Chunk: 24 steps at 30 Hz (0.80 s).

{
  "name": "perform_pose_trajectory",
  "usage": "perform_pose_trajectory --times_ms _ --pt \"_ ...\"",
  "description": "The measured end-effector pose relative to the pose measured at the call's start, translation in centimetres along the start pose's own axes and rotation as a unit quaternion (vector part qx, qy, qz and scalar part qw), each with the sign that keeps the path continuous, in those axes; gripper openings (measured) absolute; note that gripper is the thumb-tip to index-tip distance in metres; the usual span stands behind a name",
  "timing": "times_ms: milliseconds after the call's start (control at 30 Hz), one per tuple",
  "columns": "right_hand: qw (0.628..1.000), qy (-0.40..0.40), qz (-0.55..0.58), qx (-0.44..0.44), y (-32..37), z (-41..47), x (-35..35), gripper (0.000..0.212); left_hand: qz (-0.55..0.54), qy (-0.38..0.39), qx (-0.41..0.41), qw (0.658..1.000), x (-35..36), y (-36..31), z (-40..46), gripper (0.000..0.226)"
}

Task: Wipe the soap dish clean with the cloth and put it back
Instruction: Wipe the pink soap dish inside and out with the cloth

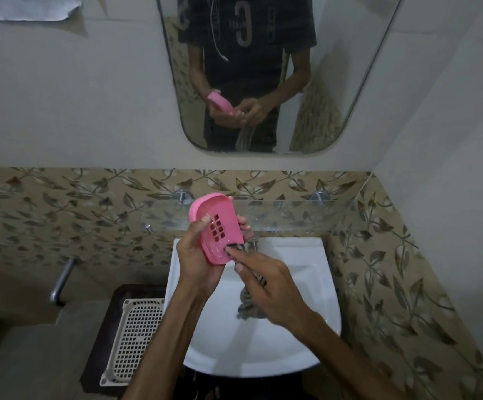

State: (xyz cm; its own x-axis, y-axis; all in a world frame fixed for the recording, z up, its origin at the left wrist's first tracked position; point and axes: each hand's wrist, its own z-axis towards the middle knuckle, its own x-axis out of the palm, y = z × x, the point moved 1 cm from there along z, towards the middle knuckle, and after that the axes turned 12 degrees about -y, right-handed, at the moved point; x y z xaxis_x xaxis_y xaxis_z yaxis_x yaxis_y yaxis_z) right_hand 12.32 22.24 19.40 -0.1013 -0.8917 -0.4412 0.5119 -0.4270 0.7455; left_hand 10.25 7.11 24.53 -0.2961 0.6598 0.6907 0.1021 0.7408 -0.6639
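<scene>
My right hand point(266, 287), nearest me, pinches the cloth point(246, 301) against the lower edge of the pink soap dish point(217, 230). My left hand point(198, 255) grips the dish, tilted, above the white basin point(306, 284). The dish holds no soap. A slack grip could drop it into the basin, I judge.

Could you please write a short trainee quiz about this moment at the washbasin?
1. True or false: the pink soap dish rests on the glass shelf.
2. Which hand grips the dish: A left hand, B right hand?
3. Fill in: the right hand's fingers press the striped ___ against the dish's lower end.

Key: 1 false, it is held above the white basin; 2 A; 3 cloth.
</scene>
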Motion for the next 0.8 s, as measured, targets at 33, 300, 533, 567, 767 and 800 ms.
perform_pose_trajectory --times_ms 33,300,533,567,767,800 --pt "1.000 -0.018 0.000 0.000 -0.3 0.5 -0.3 0.038 0.003 0.008 -0.004 1.000 0.2 0.0 0.0 0.052" --pt "0.996 -0.024 -0.077 -0.029 -0.2 1.5 -1.0 0.037 0.028 -0.012 -0.012 0.999 0.6 -0.1 0.3 0.052" --pt "0.989 -0.054 -0.139 -0.012 1.3 0.8 -0.2 0.045 0.057 -0.042 0.003 0.997 0.5 0.3 0.5 0.045" --pt "0.988 -0.061 -0.144 -0.009 1.3 1.3 -0.1 0.046 0.064 -0.042 0.007 0.997 0.6 0.3 0.6 0.045" --pt "0.995 -0.018 -0.100 0.011 0.9 0.4 -0.2 0.046 0.066 -0.044 0.011 0.997 0.2 0.1 1.0 0.044" --pt "0.994 -0.030 -0.106 0.007 0.3 1.6 -0.5 0.048 0.069 -0.045 0.010 0.997 0.5 0.2 0.9 0.044"
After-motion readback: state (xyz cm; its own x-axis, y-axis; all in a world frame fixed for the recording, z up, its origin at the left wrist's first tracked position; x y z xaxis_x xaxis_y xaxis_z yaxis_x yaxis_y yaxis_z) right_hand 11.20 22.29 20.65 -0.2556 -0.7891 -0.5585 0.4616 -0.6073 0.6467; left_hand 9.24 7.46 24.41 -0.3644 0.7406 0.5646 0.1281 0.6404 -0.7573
